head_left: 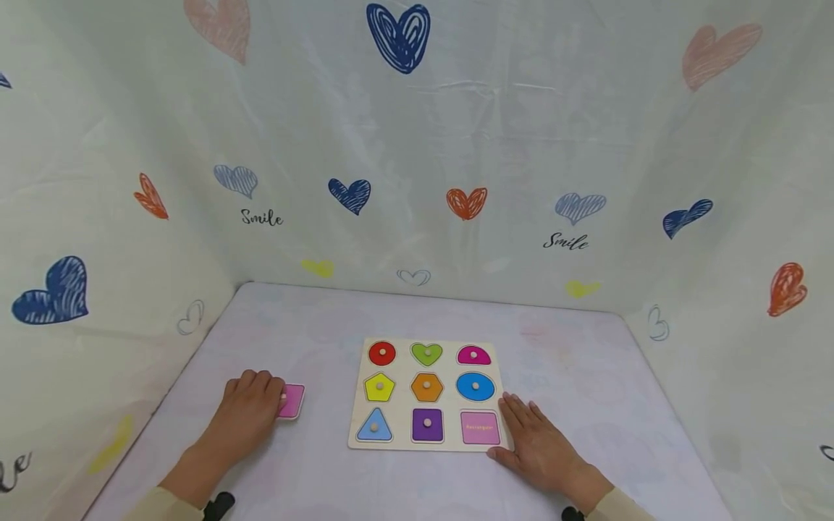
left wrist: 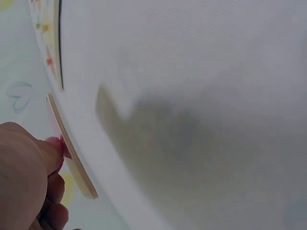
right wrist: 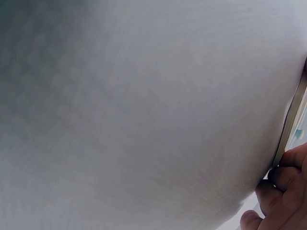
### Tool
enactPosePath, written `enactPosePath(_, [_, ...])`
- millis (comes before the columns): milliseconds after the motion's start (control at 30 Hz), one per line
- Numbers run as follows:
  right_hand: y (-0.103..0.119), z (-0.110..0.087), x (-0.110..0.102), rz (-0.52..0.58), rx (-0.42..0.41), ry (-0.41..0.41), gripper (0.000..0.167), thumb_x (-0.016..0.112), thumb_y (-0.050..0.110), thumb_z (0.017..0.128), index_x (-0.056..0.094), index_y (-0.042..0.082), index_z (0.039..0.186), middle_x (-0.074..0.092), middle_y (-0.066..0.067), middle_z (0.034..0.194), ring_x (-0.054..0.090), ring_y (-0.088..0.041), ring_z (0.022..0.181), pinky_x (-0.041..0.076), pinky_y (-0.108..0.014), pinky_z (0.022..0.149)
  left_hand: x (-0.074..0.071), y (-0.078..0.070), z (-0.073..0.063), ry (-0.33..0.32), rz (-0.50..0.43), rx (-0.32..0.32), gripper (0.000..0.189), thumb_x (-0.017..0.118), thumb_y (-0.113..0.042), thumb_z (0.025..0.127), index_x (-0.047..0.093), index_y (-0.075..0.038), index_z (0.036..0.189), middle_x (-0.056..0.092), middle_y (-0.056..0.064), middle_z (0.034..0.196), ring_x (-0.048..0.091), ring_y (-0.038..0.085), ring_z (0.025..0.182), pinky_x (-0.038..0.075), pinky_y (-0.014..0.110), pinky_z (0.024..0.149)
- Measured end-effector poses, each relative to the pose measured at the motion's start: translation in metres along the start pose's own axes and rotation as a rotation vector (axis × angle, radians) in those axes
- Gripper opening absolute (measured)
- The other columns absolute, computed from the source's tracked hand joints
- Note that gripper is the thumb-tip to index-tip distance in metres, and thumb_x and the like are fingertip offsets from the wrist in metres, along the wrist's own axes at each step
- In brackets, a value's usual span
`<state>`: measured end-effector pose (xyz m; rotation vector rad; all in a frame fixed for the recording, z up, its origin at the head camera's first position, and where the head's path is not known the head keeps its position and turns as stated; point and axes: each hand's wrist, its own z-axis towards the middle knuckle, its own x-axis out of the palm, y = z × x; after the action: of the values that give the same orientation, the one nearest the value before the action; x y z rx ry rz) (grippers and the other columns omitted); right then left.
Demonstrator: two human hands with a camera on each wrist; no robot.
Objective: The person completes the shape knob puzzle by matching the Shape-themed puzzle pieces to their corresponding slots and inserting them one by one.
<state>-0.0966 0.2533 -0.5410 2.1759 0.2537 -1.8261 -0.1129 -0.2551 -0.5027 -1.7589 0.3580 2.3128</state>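
My left hand [head_left: 250,405] pinches a pink rectangle puzzle piece [head_left: 293,402] by its small knob, left of the board. In the left wrist view the piece [left wrist: 76,165] is seen edge-on, with a shadow cast on the table beside it. A wooden shape puzzle board [head_left: 402,416] lies flat on the table. Its bottom-right slot [head_left: 481,438] is bare, pink and rectangular, with a printed word in it. My right hand [head_left: 537,449] rests along the board's right edge with fingers extended; in the right wrist view its fingertips touch that edge [right wrist: 289,122].
The other slots hold knobbed pieces, among them a red circle [head_left: 381,346], a green heart [head_left: 426,348], a blue oval [head_left: 475,395] and a purple square [head_left: 427,435]. Pale cloth covers the table [head_left: 313,477]. A white curtain [head_left: 404,130] with printed hearts hangs around its back and sides.
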Motion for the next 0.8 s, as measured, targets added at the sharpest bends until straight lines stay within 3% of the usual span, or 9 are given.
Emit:
enactPosePath(267, [-0.001, 0.0, -0.001, 0.021, -0.001, 0.005, 0.098, 0.054, 0.074, 0.097, 0.034, 0.005, 0.164, 0.034, -0.011, 0.171, 0.031, -0.032, 0.159, 0.024, -0.052, 0.129, 0.0, -0.023, 0.016, -0.056, -0.031, 0.043, 0.021, 0.074, -0.017, 0.099, 0.063, 0.0, 0.104, 0.056, 0.01, 0.092, 0.051, 0.032, 0.094, 0.046, 0.053, 0.084])
enactPosePath(533, [-0.001, 0.001, 0.0, 0.034, -0.003, 0.007, 0.099, 0.053, 0.075, 0.096, 0.035, 0.005, 0.163, 0.035, -0.011, 0.171, 0.032, -0.032, 0.158, 0.025, -0.052, 0.129, -0.004, -0.061, 0.035, 0.014, 0.046, 0.028, 0.03, 0.078, -0.022, 0.097, 0.065, 0.0, 0.112, 0.058, 0.01, 0.096, 0.051, 0.03, 0.098, 0.048, 0.05, 0.089])
enactPosePath(667, [-0.001, 0.0, -0.001, 0.032, -0.002, 0.006, 0.098, 0.054, 0.074, 0.096, 0.035, 0.004, 0.163, 0.035, -0.011, 0.17, 0.032, -0.032, 0.158, 0.024, -0.052, 0.129, -0.006, -0.079, 0.046, 0.047, 0.045, 0.048, 0.038, 0.082, -0.025, 0.094, 0.064, -0.001, 0.117, 0.058, 0.011, 0.1, 0.05, 0.029, 0.101, 0.049, 0.047, 0.091])
enactPosePath(800, [-0.002, 0.0, 0.0, 0.028, -0.002, 0.009, 0.098, 0.055, 0.074, 0.096, 0.034, 0.005, 0.164, 0.035, -0.012, 0.171, 0.031, -0.032, 0.159, 0.024, -0.053, 0.129, -0.007, -0.096, 0.054, 0.037, 0.018, 0.08, 0.041, 0.084, -0.026, 0.091, 0.065, -0.001, 0.118, 0.059, 0.012, 0.101, 0.05, 0.028, 0.102, 0.049, 0.045, 0.091])
